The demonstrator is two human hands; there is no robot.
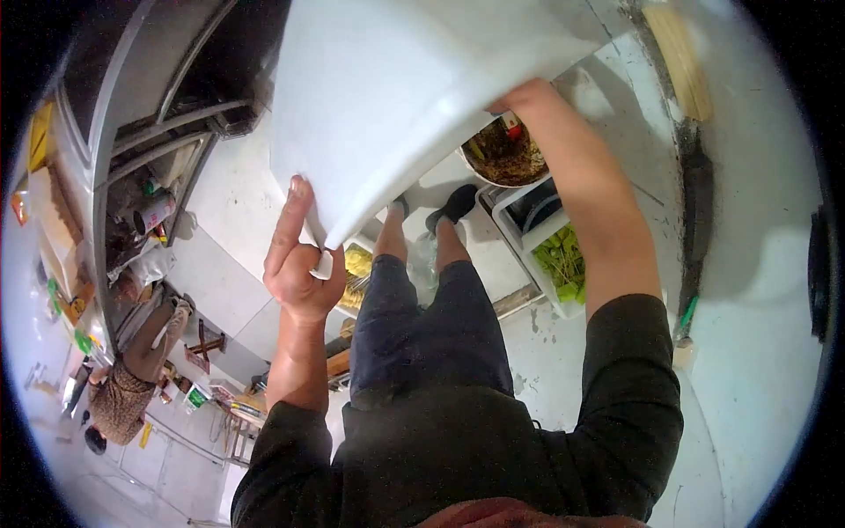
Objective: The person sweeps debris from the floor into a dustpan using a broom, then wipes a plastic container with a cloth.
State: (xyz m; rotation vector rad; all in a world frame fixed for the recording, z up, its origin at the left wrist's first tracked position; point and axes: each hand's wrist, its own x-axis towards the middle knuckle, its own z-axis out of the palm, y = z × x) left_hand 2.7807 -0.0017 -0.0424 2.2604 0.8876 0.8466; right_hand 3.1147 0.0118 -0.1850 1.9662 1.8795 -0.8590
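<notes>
A large, smooth white container (378, 97) fills the upper middle of the view, tilted, with one corner toward me. My left hand (304, 264) is closed on that near-left corner, its index finger stretched along the side and the other fingers curled by a small white piece. My right hand (526, 95) holds the container's right edge from below; its fingertips are hidden. Beneath the container, a round bowl of dark brown food (503, 157) shows near my right forearm.
Green leafy vegetables (561, 261) lie in a white crate at the right of my legs. Yellow food (356, 261) sits in a tray below my left hand. Metal shelving (101, 132) stands at left, with another person (123, 400) farther off at lower left.
</notes>
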